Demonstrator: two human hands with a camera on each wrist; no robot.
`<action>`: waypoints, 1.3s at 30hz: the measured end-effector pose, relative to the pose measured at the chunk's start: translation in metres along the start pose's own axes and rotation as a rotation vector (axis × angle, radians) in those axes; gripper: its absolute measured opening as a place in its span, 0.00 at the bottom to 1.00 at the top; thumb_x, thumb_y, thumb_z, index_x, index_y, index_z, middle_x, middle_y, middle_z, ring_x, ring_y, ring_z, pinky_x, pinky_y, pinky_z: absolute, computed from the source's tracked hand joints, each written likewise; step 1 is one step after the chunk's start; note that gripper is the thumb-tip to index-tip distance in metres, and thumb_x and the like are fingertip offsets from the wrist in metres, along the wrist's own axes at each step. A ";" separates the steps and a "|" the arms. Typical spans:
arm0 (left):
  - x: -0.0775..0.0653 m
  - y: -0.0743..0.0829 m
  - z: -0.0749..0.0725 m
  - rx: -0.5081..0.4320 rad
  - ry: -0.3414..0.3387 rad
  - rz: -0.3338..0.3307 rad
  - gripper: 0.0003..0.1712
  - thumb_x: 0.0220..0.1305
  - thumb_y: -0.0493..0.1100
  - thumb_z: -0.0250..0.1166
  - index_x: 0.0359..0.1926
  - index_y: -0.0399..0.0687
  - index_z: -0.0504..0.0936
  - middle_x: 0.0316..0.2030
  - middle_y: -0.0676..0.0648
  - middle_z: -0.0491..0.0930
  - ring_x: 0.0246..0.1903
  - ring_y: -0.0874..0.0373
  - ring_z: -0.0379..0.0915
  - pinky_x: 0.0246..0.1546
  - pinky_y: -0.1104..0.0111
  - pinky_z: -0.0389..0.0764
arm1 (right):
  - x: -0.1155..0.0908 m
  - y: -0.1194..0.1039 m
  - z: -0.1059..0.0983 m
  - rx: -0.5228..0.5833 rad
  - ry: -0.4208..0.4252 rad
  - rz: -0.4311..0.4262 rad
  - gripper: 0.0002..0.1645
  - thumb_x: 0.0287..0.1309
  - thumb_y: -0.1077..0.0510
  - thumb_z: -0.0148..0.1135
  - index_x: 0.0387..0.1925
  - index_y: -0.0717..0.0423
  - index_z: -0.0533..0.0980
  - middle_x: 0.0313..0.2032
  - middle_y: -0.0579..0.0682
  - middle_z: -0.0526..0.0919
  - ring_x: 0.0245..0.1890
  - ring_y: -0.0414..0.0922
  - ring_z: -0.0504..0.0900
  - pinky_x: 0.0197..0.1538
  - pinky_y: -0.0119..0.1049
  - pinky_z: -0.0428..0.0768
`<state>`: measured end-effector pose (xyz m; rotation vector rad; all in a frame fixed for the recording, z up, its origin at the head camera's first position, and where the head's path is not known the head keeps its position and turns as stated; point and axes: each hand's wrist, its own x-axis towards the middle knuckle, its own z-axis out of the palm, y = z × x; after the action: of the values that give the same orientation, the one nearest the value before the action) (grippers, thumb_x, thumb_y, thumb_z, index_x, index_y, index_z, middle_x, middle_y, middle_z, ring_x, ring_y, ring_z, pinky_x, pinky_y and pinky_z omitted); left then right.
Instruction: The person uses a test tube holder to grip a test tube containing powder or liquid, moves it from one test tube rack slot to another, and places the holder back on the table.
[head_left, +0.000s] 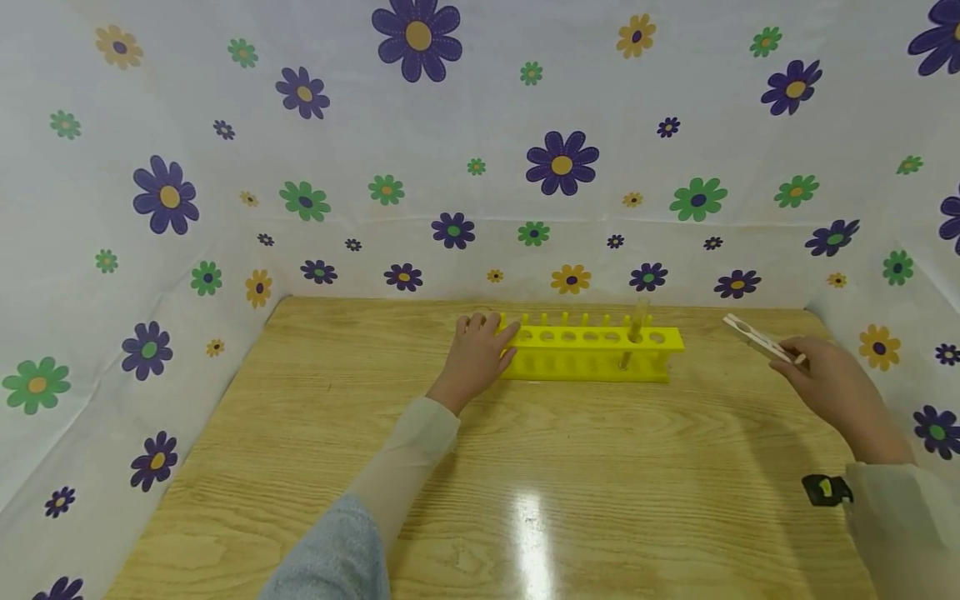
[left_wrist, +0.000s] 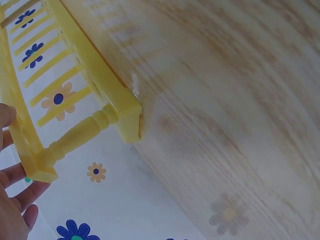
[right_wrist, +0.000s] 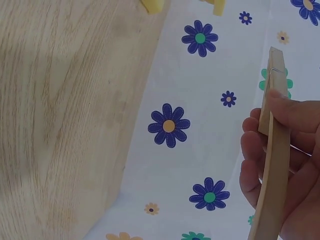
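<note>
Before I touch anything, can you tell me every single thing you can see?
rack: one, yellow, towards the back of the table
test tube: one, see-through, in the rack's second hole from the right
clamp: one, pale wood, in the right hand
table: one, light brown wood, under the rack
cloth: white with purple, green and orange flowers, behind and beside the table
gadget: one, black and yellow, at the right wrist
left hand: one, gripping the rack's left end
right hand: one, holding the clamp

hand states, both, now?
Left hand: closed, gripping left end of long yellow plastic test-tube rack.
Right hand: closed, holding slim pale wooden spring clamp.
</note>
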<state>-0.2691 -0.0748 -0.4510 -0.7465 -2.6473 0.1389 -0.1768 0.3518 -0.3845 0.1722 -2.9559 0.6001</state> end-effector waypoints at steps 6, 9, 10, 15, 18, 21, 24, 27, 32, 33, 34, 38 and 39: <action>0.000 0.000 -0.001 0.003 -0.004 -0.001 0.22 0.66 0.56 0.55 0.59 0.59 0.71 0.48 0.47 0.73 0.48 0.50 0.69 0.51 0.56 0.68 | 0.004 0.000 0.000 -0.017 -0.012 -0.003 0.17 0.62 0.59 0.57 0.45 0.72 0.74 0.30 0.63 0.80 0.21 0.45 0.71 0.23 0.36 0.67; 0.000 0.000 0.001 0.004 -0.006 -0.002 0.22 0.66 0.57 0.55 0.59 0.59 0.71 0.48 0.47 0.73 0.48 0.49 0.69 0.51 0.56 0.67 | 0.006 0.000 0.000 -0.016 -0.004 -0.016 0.17 0.61 0.60 0.58 0.44 0.72 0.75 0.32 0.65 0.80 0.24 0.49 0.75 0.25 0.41 0.71; 0.000 0.000 0.001 0.003 -0.006 -0.003 0.22 0.66 0.57 0.55 0.60 0.59 0.71 0.48 0.47 0.73 0.48 0.49 0.69 0.51 0.56 0.67 | 0.006 0.000 0.000 -0.015 0.001 -0.021 0.16 0.61 0.60 0.59 0.43 0.72 0.76 0.33 0.66 0.80 0.25 0.50 0.76 0.26 0.44 0.73; 0.000 0.000 0.004 -0.008 0.007 -0.003 0.22 0.66 0.56 0.55 0.59 0.59 0.72 0.48 0.47 0.73 0.48 0.49 0.68 0.50 0.56 0.67 | 0.008 0.001 0.002 -0.019 0.022 -0.037 0.16 0.58 0.63 0.60 0.43 0.73 0.76 0.34 0.68 0.80 0.29 0.56 0.78 0.32 0.53 0.75; -0.001 0.000 0.004 -0.013 0.009 -0.004 0.22 0.66 0.56 0.56 0.59 0.59 0.72 0.48 0.47 0.73 0.48 0.49 0.68 0.50 0.56 0.67 | 0.009 0.004 0.003 -0.023 0.031 -0.044 0.17 0.58 0.63 0.61 0.44 0.74 0.75 0.34 0.69 0.79 0.30 0.59 0.78 0.34 0.56 0.75; -0.001 0.000 0.004 -0.010 0.005 -0.006 0.22 0.66 0.56 0.55 0.59 0.60 0.72 0.49 0.47 0.73 0.48 0.49 0.68 0.51 0.56 0.68 | 0.010 0.005 0.004 -0.032 0.039 -0.057 0.17 0.57 0.63 0.61 0.44 0.74 0.75 0.35 0.69 0.79 0.31 0.60 0.79 0.35 0.57 0.75; 0.000 0.000 0.003 -0.019 0.009 -0.007 0.23 0.66 0.56 0.56 0.59 0.59 0.72 0.49 0.47 0.73 0.48 0.49 0.69 0.51 0.55 0.67 | 0.011 0.004 0.003 -0.039 0.047 -0.072 0.17 0.57 0.64 0.61 0.44 0.75 0.75 0.35 0.69 0.80 0.31 0.60 0.79 0.35 0.57 0.75; 0.000 0.000 0.003 -0.031 0.013 -0.010 0.22 0.66 0.56 0.56 0.59 0.59 0.72 0.49 0.46 0.73 0.48 0.49 0.69 0.51 0.55 0.67 | 0.012 0.003 0.002 -0.039 0.060 -0.082 0.17 0.56 0.64 0.62 0.44 0.75 0.76 0.35 0.69 0.80 0.31 0.60 0.79 0.36 0.57 0.75; 0.000 0.000 0.004 -0.027 0.016 -0.011 0.22 0.66 0.56 0.56 0.59 0.59 0.72 0.49 0.46 0.73 0.48 0.49 0.68 0.51 0.55 0.67 | 0.015 0.002 0.002 -0.038 0.073 -0.098 0.17 0.55 0.65 0.63 0.42 0.76 0.76 0.34 0.69 0.80 0.33 0.61 0.78 0.37 0.58 0.74; 0.000 0.000 0.004 -0.027 0.018 -0.011 0.22 0.66 0.56 0.56 0.59 0.59 0.72 0.49 0.46 0.73 0.48 0.49 0.68 0.52 0.55 0.67 | 0.016 0.002 0.002 -0.041 0.075 -0.101 0.17 0.54 0.65 0.63 0.42 0.76 0.77 0.34 0.69 0.81 0.33 0.61 0.78 0.37 0.58 0.74; 0.000 0.000 0.004 -0.025 0.019 -0.011 0.22 0.66 0.56 0.56 0.59 0.59 0.72 0.49 0.47 0.73 0.48 0.49 0.69 0.51 0.55 0.67 | 0.016 0.002 0.002 -0.045 0.076 -0.104 0.16 0.54 0.65 0.63 0.42 0.76 0.77 0.34 0.69 0.81 0.33 0.61 0.78 0.37 0.58 0.73; 0.000 0.001 0.004 -0.023 0.024 -0.011 0.22 0.65 0.56 0.57 0.59 0.59 0.72 0.48 0.47 0.73 0.48 0.49 0.69 0.51 0.55 0.68 | 0.017 0.002 0.004 -0.057 0.081 -0.116 0.16 0.54 0.65 0.64 0.41 0.75 0.77 0.33 0.68 0.81 0.33 0.60 0.78 0.38 0.58 0.73; 0.000 0.001 0.004 -0.023 0.025 -0.011 0.22 0.65 0.55 0.57 0.59 0.59 0.73 0.48 0.47 0.73 0.48 0.49 0.69 0.51 0.55 0.68 | 0.017 0.002 0.004 -0.060 0.083 -0.120 0.16 0.54 0.65 0.64 0.41 0.75 0.77 0.33 0.69 0.81 0.33 0.61 0.78 0.38 0.58 0.74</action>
<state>-0.2699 -0.0744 -0.4547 -0.7358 -2.6331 0.0956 -0.1946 0.3507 -0.3868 0.3086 -2.8548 0.4901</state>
